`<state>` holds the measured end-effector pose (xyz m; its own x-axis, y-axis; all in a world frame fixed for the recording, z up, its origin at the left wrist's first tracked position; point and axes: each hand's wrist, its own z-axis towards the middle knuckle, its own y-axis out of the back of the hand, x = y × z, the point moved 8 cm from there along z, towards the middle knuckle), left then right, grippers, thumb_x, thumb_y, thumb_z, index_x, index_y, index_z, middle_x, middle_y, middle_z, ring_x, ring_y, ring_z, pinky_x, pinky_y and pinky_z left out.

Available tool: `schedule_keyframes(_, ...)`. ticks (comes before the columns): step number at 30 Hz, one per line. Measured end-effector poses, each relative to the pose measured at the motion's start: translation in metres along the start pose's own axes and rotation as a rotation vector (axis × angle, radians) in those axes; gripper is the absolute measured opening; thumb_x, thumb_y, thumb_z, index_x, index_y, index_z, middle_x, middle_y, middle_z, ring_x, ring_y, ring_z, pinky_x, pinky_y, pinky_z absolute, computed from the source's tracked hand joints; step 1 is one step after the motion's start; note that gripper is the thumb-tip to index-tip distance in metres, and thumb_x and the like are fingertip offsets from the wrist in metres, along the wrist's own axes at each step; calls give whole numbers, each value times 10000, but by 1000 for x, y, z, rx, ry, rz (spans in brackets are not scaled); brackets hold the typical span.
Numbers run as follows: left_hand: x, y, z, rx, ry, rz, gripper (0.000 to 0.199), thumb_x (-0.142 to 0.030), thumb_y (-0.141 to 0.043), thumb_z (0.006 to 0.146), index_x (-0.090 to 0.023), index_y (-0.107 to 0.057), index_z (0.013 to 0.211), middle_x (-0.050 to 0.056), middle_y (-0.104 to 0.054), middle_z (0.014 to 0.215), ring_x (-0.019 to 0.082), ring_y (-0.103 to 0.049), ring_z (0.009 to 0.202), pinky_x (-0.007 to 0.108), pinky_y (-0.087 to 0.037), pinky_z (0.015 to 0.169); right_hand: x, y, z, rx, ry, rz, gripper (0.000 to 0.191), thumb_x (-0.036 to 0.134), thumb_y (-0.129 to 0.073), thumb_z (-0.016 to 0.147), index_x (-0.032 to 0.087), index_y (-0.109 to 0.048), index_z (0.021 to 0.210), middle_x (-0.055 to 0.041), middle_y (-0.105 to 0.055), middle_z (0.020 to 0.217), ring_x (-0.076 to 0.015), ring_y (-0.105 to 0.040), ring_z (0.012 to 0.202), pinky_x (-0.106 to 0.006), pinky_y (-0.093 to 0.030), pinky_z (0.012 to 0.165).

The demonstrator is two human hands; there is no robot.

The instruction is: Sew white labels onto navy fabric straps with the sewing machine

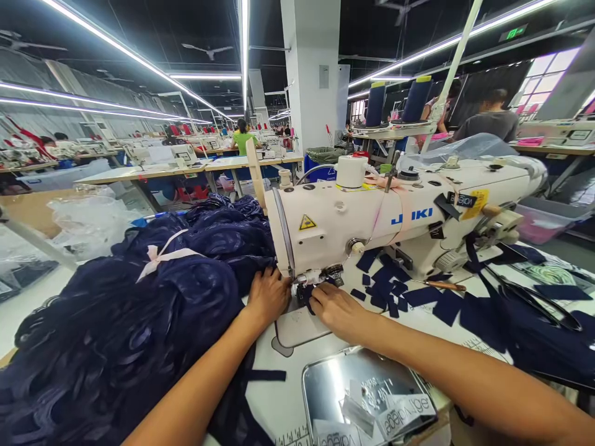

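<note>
A white sewing machine [325, 217] marked JUKI stands ahead of me. My left hand [269, 296] is closed just left of its needle area, fingers bent over navy fabric at the edge of a large heap. On the other side of the presser foot, my right hand [333, 308] pinches a small dark navy fabric piece [305, 293]. That piece lies under the needle area, partly hidden by my fingers. The heap of navy fabric [153, 322] fills the table on the left, with a pale ribbon [170, 255] tied around part of it.
Cut navy patches [388, 282] lie right of the needle, beside a wooden-handled tool [441, 285] and black scissors [539, 300]. A metal tray [320, 378] with printed labels [404, 414] sits nearest me. Two thread cones [415, 102] stand behind the machine. Other people work farther back.
</note>
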<state>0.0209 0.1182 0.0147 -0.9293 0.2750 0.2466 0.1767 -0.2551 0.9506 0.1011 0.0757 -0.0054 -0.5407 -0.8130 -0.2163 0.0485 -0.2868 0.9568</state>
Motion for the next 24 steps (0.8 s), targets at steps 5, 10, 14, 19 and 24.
schedule_keyframes(5, 2, -1, 1, -2, 14, -9, 252, -185, -387, 793, -173, -629, 862, 110, -607, 940, 279, -507, 950, 407, -387, 771, -4, 2, 1, 19, -22, 2, 210, 21, -417, 764, 80, -586, 874, -128, -553, 905, -212, -520, 805, -309, -429, 660)
schedule_keyframes(10, -3, 1, -7, -3, 51, 5, 246, -162, -410, 778, -153, -611, 918, 127, -596, 974, 286, -521, 930, 403, -412, 738, -23, 5, -3, -4, 5, 3, 201, 27, -457, 761, 85, -597, 894, -121, -579, 910, -205, -524, 825, -310, -414, 710)
schedule_keyframes(14, -15, 22, -33, -63, -88, 12, 259, -87, -426, 751, -133, -595, 942, 113, -625, 936, 220, -574, 816, 349, -440, 702, -44, 4, -8, -27, 14, 50, 205, 43, -441, 790, 98, -615, 883, -103, -600, 826, -201, -523, 827, -331, -395, 756)
schedule_keyframes(19, 17, 87, -89, -561, -225, 173, 164, -138, -457, 788, -150, -594, 877, 76, -653, 914, 199, -586, 775, 351, -428, 715, -47, 5, -11, -22, -2, 68, 219, 213, -451, 830, 89, -629, 856, -121, -593, 800, -216, -526, 811, -359, -397, 760)
schedule_keyframes(24, 49, 100, -118, -529, -219, 230, 116, -167, -486, 801, -160, -584, 863, 37, -652, 744, 156, -566, 640, 296, -417, 606, -44, 3, -14, -57, -54, 65, 245, 261, -446, 827, 96, -628, 835, -125, -589, 786, -225, -529, 796, -350, -410, 723)
